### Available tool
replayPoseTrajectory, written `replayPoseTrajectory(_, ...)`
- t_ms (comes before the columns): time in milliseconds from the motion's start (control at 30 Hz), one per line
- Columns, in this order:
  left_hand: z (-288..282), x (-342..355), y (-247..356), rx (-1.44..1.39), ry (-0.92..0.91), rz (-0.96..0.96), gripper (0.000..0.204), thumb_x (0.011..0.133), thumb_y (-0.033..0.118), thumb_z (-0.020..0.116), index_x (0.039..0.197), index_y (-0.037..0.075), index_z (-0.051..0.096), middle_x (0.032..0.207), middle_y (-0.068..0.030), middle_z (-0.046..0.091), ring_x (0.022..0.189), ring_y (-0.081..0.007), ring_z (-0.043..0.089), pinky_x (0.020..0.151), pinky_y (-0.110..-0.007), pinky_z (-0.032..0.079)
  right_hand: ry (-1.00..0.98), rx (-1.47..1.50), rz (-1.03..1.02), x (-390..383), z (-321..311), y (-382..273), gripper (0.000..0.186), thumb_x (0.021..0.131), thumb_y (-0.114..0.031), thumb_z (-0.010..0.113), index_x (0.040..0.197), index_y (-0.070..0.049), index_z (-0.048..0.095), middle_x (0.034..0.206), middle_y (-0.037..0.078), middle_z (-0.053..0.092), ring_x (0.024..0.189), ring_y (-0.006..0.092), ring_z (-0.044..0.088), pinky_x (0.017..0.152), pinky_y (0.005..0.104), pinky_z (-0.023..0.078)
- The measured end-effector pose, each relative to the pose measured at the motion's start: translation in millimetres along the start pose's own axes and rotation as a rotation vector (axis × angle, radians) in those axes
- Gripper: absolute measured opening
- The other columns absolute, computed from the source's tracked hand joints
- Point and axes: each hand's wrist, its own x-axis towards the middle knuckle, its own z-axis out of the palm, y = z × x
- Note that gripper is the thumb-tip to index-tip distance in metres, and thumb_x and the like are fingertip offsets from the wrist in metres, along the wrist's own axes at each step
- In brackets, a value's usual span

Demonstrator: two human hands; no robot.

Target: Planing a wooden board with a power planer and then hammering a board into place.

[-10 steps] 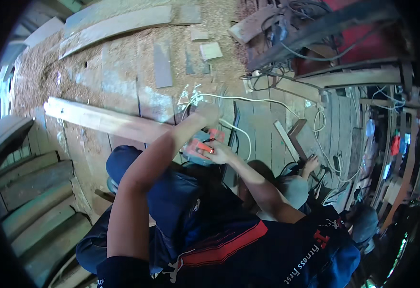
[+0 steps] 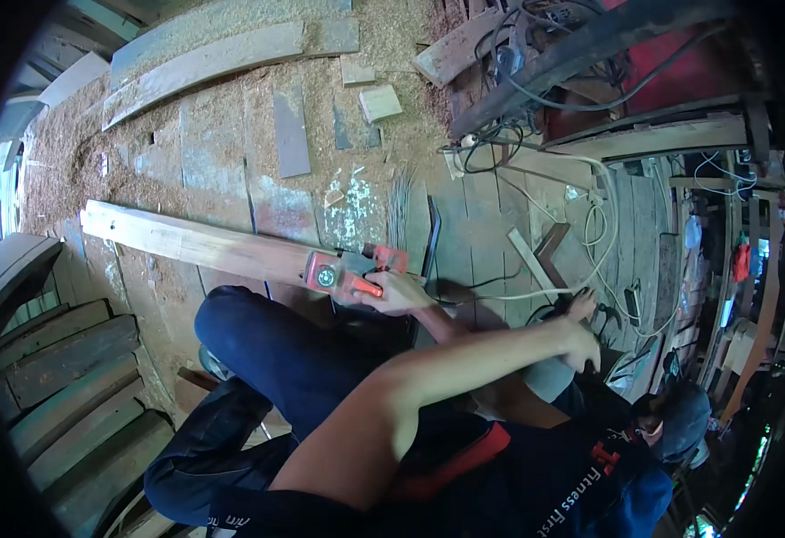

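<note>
Head: planer (image 2: 328, 272) in right grip (image 2: 398, 292)

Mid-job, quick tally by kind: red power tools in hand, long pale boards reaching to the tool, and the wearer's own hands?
Red power tool: 1
Long pale board: 1
Wearer's hands: 2 (right hand on the tool, left hand off it)
Total: 4

One head-worn fisheye view, steeply downward, near above the hands (image 2: 399, 292) and wooden floor (image 2: 487, 235)
</note>
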Motion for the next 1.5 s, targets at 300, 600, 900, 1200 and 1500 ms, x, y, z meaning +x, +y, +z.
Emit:
replayPoseTrajectory(300, -187.9, -306.8, -26.0, -0.059, 0.417, -0.239, 0.027, 0.094, 0.022, 0.052, 0.114, 0.006, 0.061, 0.111, -0.0138, 0.062, 0.103, -0.0278, 0.059, 0.086, -0.037, 0.048, 0.037, 0.031, -0.056, -2.5, 13.7, 9.2, 0.036, 0.084, -0.038, 0.064, 0.092, -0.003, 0.063, 0.076, 0.018, 0.063, 0.073, 0.0329, 0.063, 0.066, 0.0406, 0.048)
replayPoseTrajectory(600, -183.8, -621.9, 99.8, 0.262, 0.623, -1.204, 0.03, 0.092, 0.02, 0.058, 0.112, -0.002, 0.058, 0.105, -0.0183, 0.063, 0.095, -0.0301, 0.062, 0.081, -0.036, 0.05, -0.017, 0.178, -0.088, -2.9, 2.7, 20.5, 0.035, 0.088, -0.038, 0.061, 0.086, -0.003, 0.064, 0.068, 0.015, 0.063, 0.064, 0.0283, 0.062, 0.061, 0.0382, 0.047)
replayPoseTrajectory(900, -67.2, -797.9, 160.5, 0.137, 0.747, -1.541, 0.029, 0.092, 0.022, 0.057, 0.107, -0.003, 0.055, 0.086, -0.0172, 0.061, 0.074, -0.0242, 0.059, 0.07, -0.035, 0.047, -0.111, 0.154, 0.005, -11.2, -12.0, 3.7, 0.033, 0.089, -0.032, 0.062, 0.085, 0.001, 0.062, 0.062, 0.008, 0.056, 0.059, 0.0159, 0.053, 0.058, 0.0328, 0.042)
replayPoseTrajectory(1200, -4.6, -832.3, 119.4, -0.141, 0.829, -1.55, 0.031, 0.095, 0.024, 0.052, 0.117, 0.002, 0.056, 0.095, -0.0117, 0.064, 0.081, -0.0184, 0.057, 0.075, -0.032, 0.046, -0.25, 0.135, 0.164, -9.3, -22.1, 20.6, 0.032, 0.087, -0.032, 0.064, 0.083, 0.0, 0.061, 0.06, 0.006, 0.05, 0.058, 0.0145, 0.047, 0.056, 0.0325, 0.04)
replayPoseTrajectory(1500, -9.5, -837.2, 121.7, -0.22, 0.853, -1.599, 0.036, 0.098, 0.028, 0.048, 0.118, -0.001, 0.054, 0.099, -0.01, 0.063, 0.093, -0.0172, 0.055, 0.081, -0.03, 0.043, -0.242, 0.098, 0.129, -3.9, -22.2, 22.5, 0.032, 0.086, -0.032, 0.064, 0.083, 0.0, 0.062, 0.063, 0.009, 0.056, 0.06, 0.0178, 0.051, 0.06, 0.0353, 0.043)
